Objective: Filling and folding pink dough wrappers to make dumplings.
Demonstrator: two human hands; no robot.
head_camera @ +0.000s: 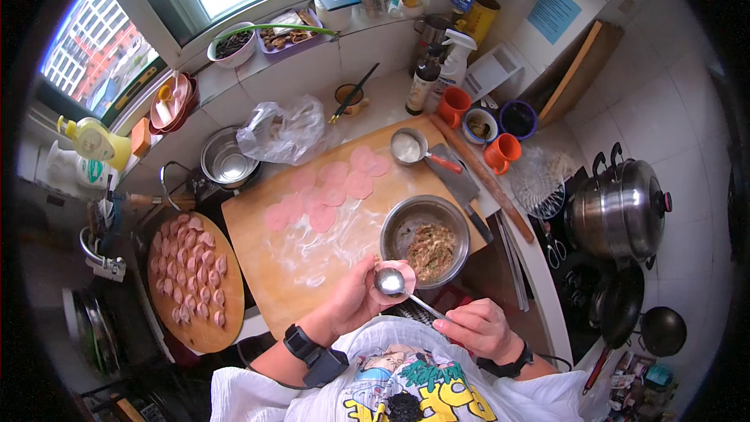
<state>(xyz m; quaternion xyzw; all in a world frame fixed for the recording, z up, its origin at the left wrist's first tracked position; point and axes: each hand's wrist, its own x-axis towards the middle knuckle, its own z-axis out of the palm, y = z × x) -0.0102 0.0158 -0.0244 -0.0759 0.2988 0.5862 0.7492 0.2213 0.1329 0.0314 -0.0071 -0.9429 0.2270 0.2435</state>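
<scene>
A round pink dough wrapper [409, 272] rests in my left hand [357, 293]. My right hand [483, 328] grips the handle of a metal spoon [389, 281], whose bowl lies over the wrapper and hides its middle. Just beyond is a steel bowl [394, 225] of minced filling [432, 249], standing on the floured wooden board [281, 281]. Several more pink wrappers [322, 218] lie flat and partly overlapping on the board's far part. At the left, rows of pink filled dumplings [190, 269] sit on a round wooden board [202, 343].
A metal pan of flour [407, 146] and a cleaver [454, 179] lie at the board's far right, beside a wooden rolling pin [486, 181]. Orange mugs [502, 152] stand behind. A large steel pot [615, 205] is at the right. A plastic bag [284, 132] lies beyond the board.
</scene>
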